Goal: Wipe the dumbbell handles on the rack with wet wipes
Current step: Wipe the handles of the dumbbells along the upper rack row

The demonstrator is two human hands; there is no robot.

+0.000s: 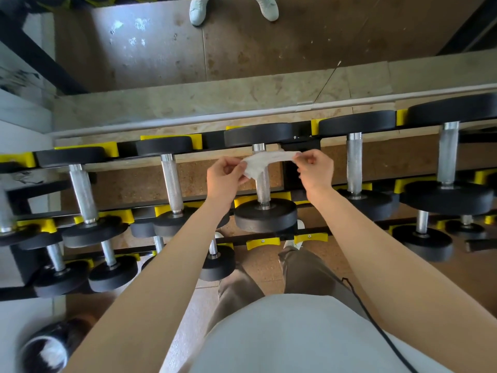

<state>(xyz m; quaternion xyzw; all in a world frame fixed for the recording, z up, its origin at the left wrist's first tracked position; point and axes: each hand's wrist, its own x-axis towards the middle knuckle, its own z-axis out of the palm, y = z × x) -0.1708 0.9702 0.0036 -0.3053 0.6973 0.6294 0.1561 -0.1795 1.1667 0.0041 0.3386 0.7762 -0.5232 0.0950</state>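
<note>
The wet wipe (262,161) is white and a bit crumpled. It is pulled out flat between two hands, right over a shiny metal handle (262,188). That handle belongs to the middle dumbbell (265,218) on the top row of the rack (271,242). I cannot tell if the wipe touches the handle or just hangs above it.

The left hand (224,177) pinches one end of the wipe with its fingers curled round it. The right hand (316,169) pinches the other end between thumb and fingertips.

I think the person is getting the wipe open and ready, so the rubbing of this handle has not started yet. Next, the wipe needs to wrap round the handle and slide up and down it, from one black weight to the other.

More handles wait beside it, one to the left (172,181) and one to the right (354,162). Smaller dumbbells sit on the lower rows. Far off, two white shoes (199,9) stand on the brown floor (336,30).
</note>
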